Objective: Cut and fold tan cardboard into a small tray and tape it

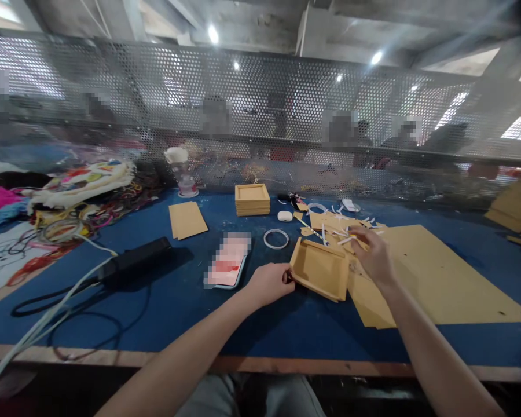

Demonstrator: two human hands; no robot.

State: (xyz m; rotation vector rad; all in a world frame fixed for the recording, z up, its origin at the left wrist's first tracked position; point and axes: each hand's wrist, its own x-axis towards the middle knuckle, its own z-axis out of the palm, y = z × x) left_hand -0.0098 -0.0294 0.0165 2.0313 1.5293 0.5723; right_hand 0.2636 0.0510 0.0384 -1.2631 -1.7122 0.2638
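Observation:
A shallow brown cardboard tray [320, 267] with raised folded edges sits tilted on the blue table in front of me. My left hand [271, 284] grips its left corner, thumb and fingers closed on the wall. Just beyond the tray's right far corner is my right hand [375, 255], fingers drawn together in a pinch. A white strip [346, 240] shows at those fingertips; whether it is held I cannot tell. Farther back stands a stack of similar cardboard trays [252, 207]. A clear tape roll [276, 238] lies left of the tray.
Large cardboard sheets [443, 278] and paper scraps cover the right side. To the left are a phone [230, 260], flat cardboard pieces [187, 220], a black power strip [134, 262] with cables, and a yarn heap [82, 185]. A perforated metal screen [260, 104] rises behind.

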